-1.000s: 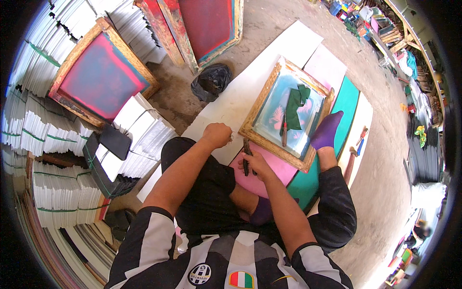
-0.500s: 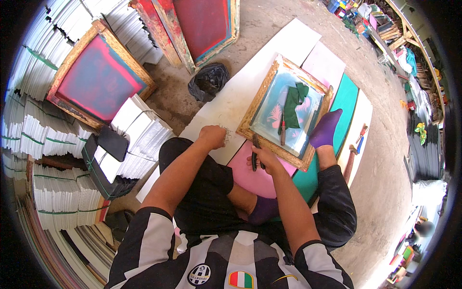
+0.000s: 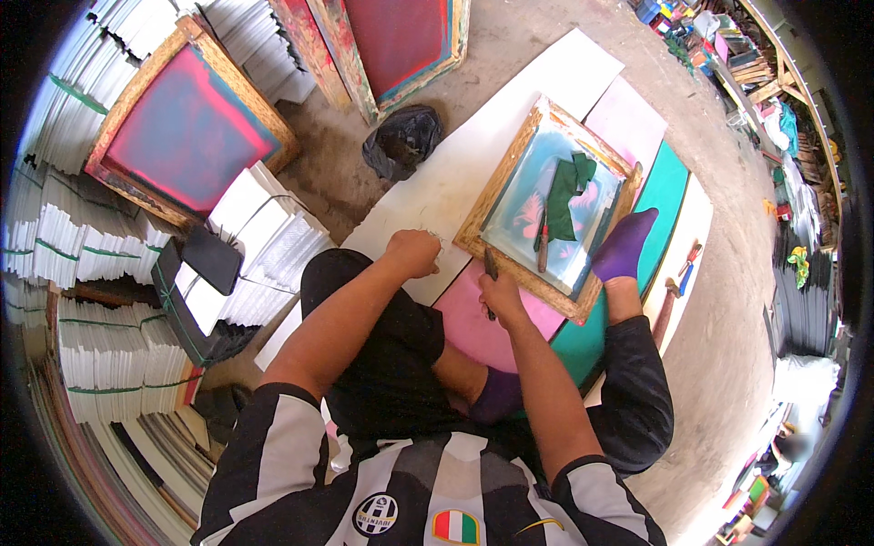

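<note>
My right hand (image 3: 500,297) is wrapped round a pair of dark pliers (image 3: 492,265), whose jaws point at the near left corner of a wooden screen frame (image 3: 510,261). Whether the jaws touch the wood I cannot tell. My left hand (image 3: 414,253) is a closed fist over the white board (image 3: 401,214); anything inside its fingers is hidden. Small thin bits lie on the board beside that fist. On the frame's blue mesh rest a folded green cloth (image 3: 562,214) and a slim tool with a reddish handle (image 3: 543,252).
My purple-socked foot (image 3: 623,244) sits against the frame's right side, over a green board (image 3: 662,187). A hammer (image 3: 667,305) and a red-and-blue hand tool (image 3: 687,269) lie farther right. A black plastic bag (image 3: 403,143), leaning frames (image 3: 187,127) and paper stacks (image 3: 269,227) stand left.
The pliers' handles, spread apart before, are now closed together in my right hand. My left fist has shifted slightly right and up in the picture; the whole view has moved a little.
</note>
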Tool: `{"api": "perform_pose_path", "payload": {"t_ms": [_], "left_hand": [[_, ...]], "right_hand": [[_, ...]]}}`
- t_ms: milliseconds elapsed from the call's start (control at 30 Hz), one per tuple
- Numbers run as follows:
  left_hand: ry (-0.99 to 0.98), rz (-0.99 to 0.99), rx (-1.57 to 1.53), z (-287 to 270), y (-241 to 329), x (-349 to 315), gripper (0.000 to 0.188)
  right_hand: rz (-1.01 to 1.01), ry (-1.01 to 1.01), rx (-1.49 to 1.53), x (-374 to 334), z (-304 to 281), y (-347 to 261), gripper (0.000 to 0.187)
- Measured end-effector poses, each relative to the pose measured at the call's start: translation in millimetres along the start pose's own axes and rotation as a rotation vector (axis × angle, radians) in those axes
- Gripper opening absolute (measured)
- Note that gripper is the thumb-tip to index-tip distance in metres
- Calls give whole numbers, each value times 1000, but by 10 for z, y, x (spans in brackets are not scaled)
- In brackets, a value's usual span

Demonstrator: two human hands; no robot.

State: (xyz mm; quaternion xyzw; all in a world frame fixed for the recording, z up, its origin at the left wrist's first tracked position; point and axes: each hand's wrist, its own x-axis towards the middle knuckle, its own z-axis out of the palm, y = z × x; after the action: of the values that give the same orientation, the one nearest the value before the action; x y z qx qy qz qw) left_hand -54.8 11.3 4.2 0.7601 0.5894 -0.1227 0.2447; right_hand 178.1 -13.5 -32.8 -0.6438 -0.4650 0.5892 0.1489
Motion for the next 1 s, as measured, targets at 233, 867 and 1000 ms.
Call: {"api": "perform_pose_path", "payload": {"t_ms": [233, 867, 1000], "left_hand": [[-36, 12, 5, -38, 32, 64, 39], [192, 268, -160, 45, 33, 47, 16], [152, 218, -47, -1, 43, 40, 17]], "right_hand": [[1, 105, -38, 56, 98, 65, 21], [-356, 53, -261, -104, 479, 321, 22], [-336, -87, -189, -83, 430, 299, 16]]}}
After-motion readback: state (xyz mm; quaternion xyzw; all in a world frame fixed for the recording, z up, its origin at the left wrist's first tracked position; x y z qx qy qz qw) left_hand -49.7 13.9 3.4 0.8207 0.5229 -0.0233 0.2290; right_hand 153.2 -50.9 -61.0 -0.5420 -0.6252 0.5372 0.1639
